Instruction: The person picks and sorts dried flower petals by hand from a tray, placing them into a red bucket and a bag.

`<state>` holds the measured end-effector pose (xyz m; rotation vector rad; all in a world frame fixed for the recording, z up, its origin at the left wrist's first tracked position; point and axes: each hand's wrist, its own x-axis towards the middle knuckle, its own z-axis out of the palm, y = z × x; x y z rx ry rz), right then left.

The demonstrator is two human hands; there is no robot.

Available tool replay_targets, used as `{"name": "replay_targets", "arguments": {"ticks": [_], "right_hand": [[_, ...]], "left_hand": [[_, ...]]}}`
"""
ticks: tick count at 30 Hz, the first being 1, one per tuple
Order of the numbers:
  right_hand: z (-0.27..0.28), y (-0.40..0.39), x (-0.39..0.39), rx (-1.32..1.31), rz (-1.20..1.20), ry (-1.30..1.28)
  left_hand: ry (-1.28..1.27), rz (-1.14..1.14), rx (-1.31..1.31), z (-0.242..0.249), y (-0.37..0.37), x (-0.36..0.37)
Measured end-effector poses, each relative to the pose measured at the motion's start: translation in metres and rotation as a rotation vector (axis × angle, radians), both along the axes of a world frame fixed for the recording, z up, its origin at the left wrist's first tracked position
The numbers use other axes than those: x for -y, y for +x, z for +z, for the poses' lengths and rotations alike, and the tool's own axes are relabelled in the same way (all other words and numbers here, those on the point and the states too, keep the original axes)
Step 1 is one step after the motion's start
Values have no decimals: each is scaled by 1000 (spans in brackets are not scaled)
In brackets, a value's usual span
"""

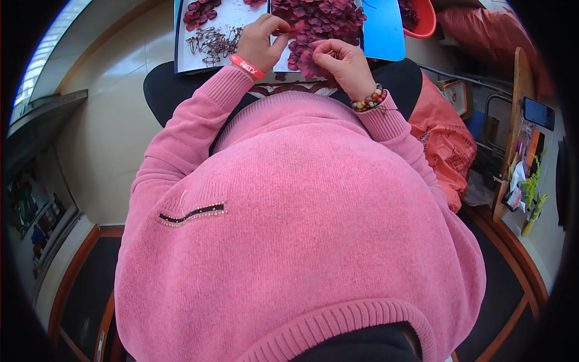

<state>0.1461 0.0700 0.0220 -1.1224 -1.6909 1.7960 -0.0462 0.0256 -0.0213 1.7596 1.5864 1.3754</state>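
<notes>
My left hand [260,43] is over the tray, thumb and index finger pinched on the edge of a dark red fabric petal [297,28]. Just right of it, my right hand [348,67] is closed at the fingertips on a dark red fabric flower [306,64], whose petals hang below the fingers. Behind both hands lies a heap of similar dark red flowers [332,21]. Left of my left hand, a tangle of thin brown stem-like pieces [212,46] rests in the white tray [192,61]. The small parts between my fingertips are hidden.
More red flowers [200,14] lie at the tray's far left. A blue board [385,31] is on the right, beside a red bowl [430,23] with dark petals. A large red bag [447,142] stands by my right leg, and a phone [538,113] is further right.
</notes>
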Motion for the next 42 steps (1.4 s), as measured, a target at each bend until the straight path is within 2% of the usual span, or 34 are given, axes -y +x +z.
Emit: {"name": "replay_targets", "arguments": {"ticks": [2, 3, 6, 10, 14, 15, 20, 36, 39, 42], "right_hand": [[-12, 2, 0, 129, 134, 289], [-16, 1, 3, 94, 165, 231], [-15, -2, 4, 163, 188, 362], [-7, -4, 3, 78, 129, 382], [-4, -3, 3, 41, 45, 108], [-6, -5, 4, 11, 1, 241], [3, -5, 5, 63, -2, 231], [12, -9, 8, 123, -85, 183], [10, -8, 7, 162, -61, 201], [-3, -9, 7, 177, -45, 535]], "left_hand": [[-377, 82, 415, -7, 3, -1], [-398, 41, 546, -7, 3, -2], [-571, -25, 677, 1, 12, -2], [-672, -107, 598, 2, 18, 4], [-687, -145, 632, 13, 24, 7], [-696, -158, 651, 11, 23, 7], [-715, -176, 708, 10, 21, 6], [-667, -146, 661, 15, 27, 8], [-655, -149, 676, 10, 27, 7], [-627, -151, 682, 9, 28, 8]]}}
